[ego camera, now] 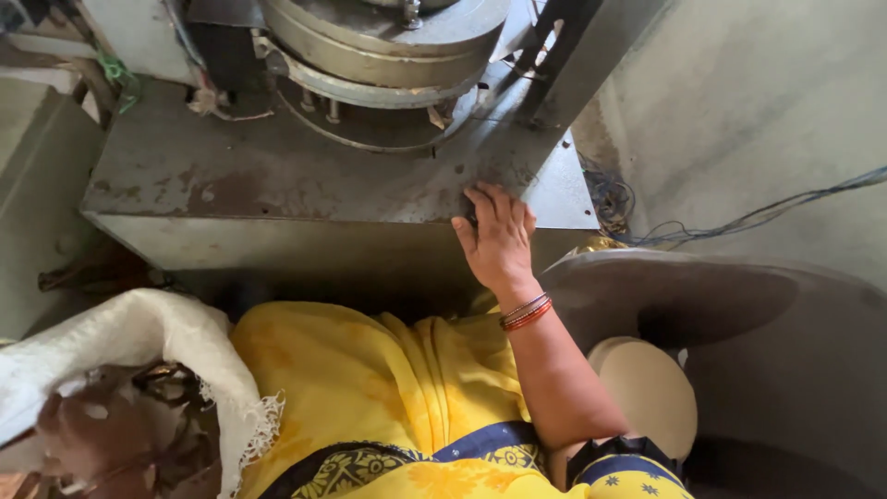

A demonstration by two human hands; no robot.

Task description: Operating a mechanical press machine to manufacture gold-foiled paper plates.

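1. One by one, checked both hands. Found the right hand point(497, 236) laid palm down on the near edge of the metal table top point(277, 176), fingers straight and close together, thumb hanging over the front lip. Clamped on nothing; merely rested there.
2. Noted red and gold bangles point(525, 312) at that wrist, and a yellow garment point(370, 388) below.
3. Could not tell the state of the left hand: saw only a dark, blurred shape inside the mouth of a white woven sack point(139, 337) at lower left, too unclear to call.
4. Located the table top as the bare, stained deck of a grey machine, directly in front of the body. Saw round metal press plates point(379, 46) stacked at its far side, well apart from the hand.
5. Recorded a pale round disc point(651, 393) lying in a large grey tub point(785, 305) to the right, near the elbow but untouched. Saw loose wires point(739, 222) trailing across the wall behind.
6. Judged progress as follows: hand braced on the machine only; no piece lifted, carried or set on the deck. Could not see whether anything sat between the press plates. Judged all handling of the disc and of the sack's contents as not yet done, as far as shown.
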